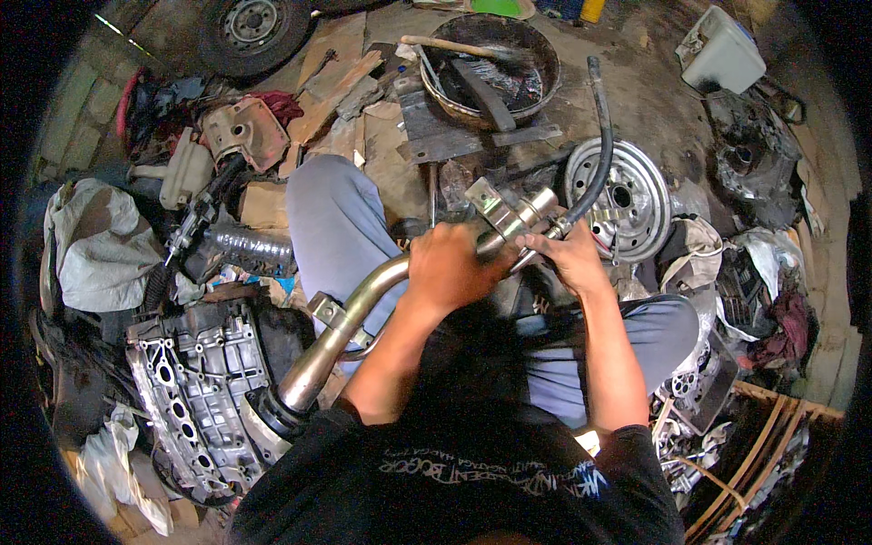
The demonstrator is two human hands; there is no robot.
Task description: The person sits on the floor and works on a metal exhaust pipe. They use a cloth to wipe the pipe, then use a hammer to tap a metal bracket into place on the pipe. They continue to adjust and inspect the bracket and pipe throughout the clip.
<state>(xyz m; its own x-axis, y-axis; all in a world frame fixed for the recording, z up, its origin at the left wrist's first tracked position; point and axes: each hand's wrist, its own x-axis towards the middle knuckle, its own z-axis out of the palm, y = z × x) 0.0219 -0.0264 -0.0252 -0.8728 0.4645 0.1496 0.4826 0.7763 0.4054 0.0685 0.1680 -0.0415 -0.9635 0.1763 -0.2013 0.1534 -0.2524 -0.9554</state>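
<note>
A shiny bent metal filler pipe [313, 365] lies slantwise across my lap, wider at its lower left end and fitted with bracket tabs. My left hand [451, 265] is closed around its upper part, just below a bracket [493, 207]. My right hand [574, 259] grips the lower end of a black rubber hose [601, 136], beside the pipe's upper end. The hose rises away from me and stands free at its far tip. Whether it sits on the thin side tube is partly hidden by my right fingers.
Behind the hose lies a steel wheel rim [651, 202]. A round blackened pan [540, 100] with a wooden-handled brush [454, 45] stands ahead. An aluminium engine part [204, 381] sits at lower left. A tyre [213, 36] and a white container [722, 54] stand farther off.
</note>
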